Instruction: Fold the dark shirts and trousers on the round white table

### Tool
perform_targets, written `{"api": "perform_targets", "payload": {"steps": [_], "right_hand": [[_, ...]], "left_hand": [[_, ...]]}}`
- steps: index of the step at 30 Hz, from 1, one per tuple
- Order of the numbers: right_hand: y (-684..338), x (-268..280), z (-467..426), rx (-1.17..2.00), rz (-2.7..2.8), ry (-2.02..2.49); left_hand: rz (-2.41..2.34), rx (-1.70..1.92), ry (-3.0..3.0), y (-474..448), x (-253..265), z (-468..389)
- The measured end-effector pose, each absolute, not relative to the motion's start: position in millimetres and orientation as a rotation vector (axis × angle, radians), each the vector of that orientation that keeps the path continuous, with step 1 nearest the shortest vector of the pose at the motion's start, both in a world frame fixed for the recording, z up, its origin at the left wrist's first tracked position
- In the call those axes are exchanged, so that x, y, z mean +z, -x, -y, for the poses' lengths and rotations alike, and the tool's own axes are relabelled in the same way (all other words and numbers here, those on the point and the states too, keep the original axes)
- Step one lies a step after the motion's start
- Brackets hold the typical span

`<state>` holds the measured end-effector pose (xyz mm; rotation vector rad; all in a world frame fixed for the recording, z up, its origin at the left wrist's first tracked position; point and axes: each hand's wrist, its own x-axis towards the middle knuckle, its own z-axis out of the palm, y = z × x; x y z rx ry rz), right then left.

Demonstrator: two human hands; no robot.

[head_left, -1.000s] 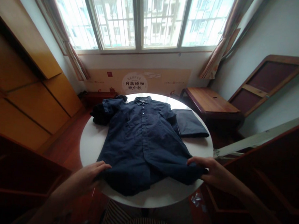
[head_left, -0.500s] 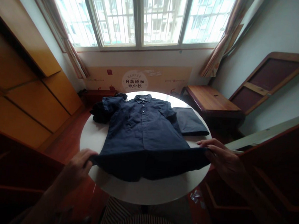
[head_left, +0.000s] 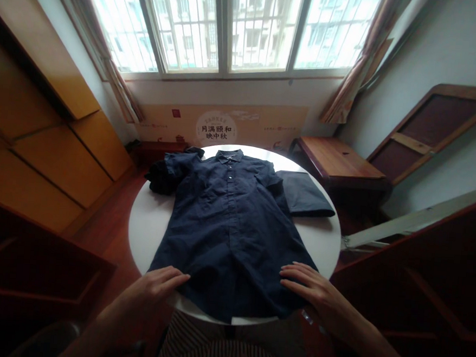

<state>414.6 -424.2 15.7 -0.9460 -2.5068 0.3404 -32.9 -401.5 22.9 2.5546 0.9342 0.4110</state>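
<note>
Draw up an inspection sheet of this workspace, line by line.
Surface: round white table, partly covered by clothing.
Work things: dark blue short-sleeved shirt, spread front up, collar toward the window, hem by the near edge.
Clutter: dark cloth bundle at left; folded dark cloth beside the shirt at right.
Grips: left hand and right hand on the shirt's lower corners; whether they pinch cloth, cannot tell.
Cables: nothing seen.
Surroundings: printed banner below the window; low wooden bench at far right.

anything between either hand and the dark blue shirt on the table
Nothing visible; the left hand and right hand both touch the shirt near its lower end. The folded dark cloth lies beyond, apart from both.
</note>
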Motion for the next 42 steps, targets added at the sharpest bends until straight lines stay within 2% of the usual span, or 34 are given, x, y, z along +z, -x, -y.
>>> {"api": "perform_targets", "payload": {"steps": [4,6,8,14,17,20,25,30,36,39,42], "right_hand": [[-411.8,52.5,427.0,0.766,2.287,0.852],[-412.6,63.2,413.9,0.878,2.132,0.833],[-413.2,65.5,383.9,0.796,2.025,0.905],[-410.2,49.8,230.5,0.172,2.156,1.185],[-405.4,41.9,171.9,-0.003,2.313,1.396],[-399.4,32.8,143.0,0.023,2.241,1.687],[-412.6,24.3,125.2,0.057,1.802,1.900],[-458.8,29.4,111.3,0.242,0.958,1.946],[-485.2,30.1,110.5,0.370,0.879,1.920],[-485.8,33.7,103.5,0.122,1.097,2.004],[-477.8,38.9,83.3,-0.157,1.625,2.079]], "left_hand": [[-1.029,0.544,-2.298,25.7,39.1,394.5],[-1.019,0.588,-2.295,16.0,49.0,380.5],[-0.987,0.651,-2.339,0.4,57.0,354.8],[-0.952,0.849,-2.459,-78.9,50.5,218.2],[-1.063,0.734,-2.531,-116.3,34.5,151.5],[-1.315,0.496,-2.523,-136.5,16.0,112.8],[-1.575,0.157,-2.507,-142.0,-9.2,99.9],[-1.605,0.165,-2.566,-141.6,-17.1,100.5],[-1.610,0.202,-2.584,-142.6,-18.4,101.1],[-1.606,0.242,-2.594,-142.6,-18.3,103.4],[-1.620,0.351,-2.613,-142.7,-18.5,106.3]]}}
